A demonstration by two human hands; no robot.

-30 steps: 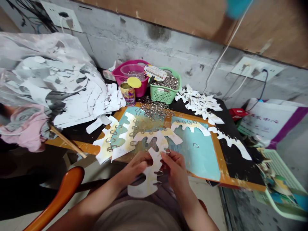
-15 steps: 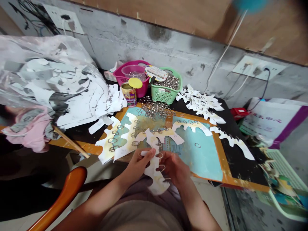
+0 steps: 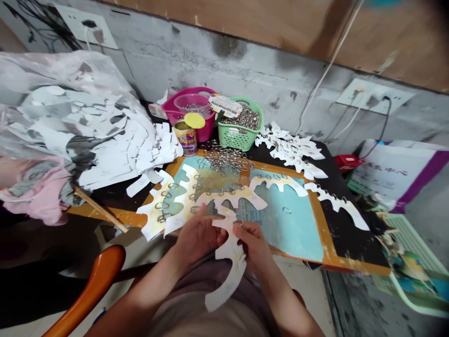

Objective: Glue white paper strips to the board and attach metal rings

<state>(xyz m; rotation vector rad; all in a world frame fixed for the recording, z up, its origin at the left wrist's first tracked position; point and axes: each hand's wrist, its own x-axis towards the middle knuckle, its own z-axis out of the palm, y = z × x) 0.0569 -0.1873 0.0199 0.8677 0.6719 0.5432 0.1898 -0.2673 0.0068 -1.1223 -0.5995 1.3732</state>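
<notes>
Gripping a scalloped white paper cutout (image 3: 229,262) above a blue-painted board (image 3: 291,234), the right hand (image 3: 254,245) pinches its edge beside a steel ring (image 3: 239,223). The left hand (image 3: 198,236) lies straight-fingered against it, grip unclear. Loose rings (image 3: 226,159) heap beyond.

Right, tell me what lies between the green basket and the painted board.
In the head view, a loose heap of metal rings lies there, between the green plastic basket and the painted board, spilling over the board's top edge.
</notes>
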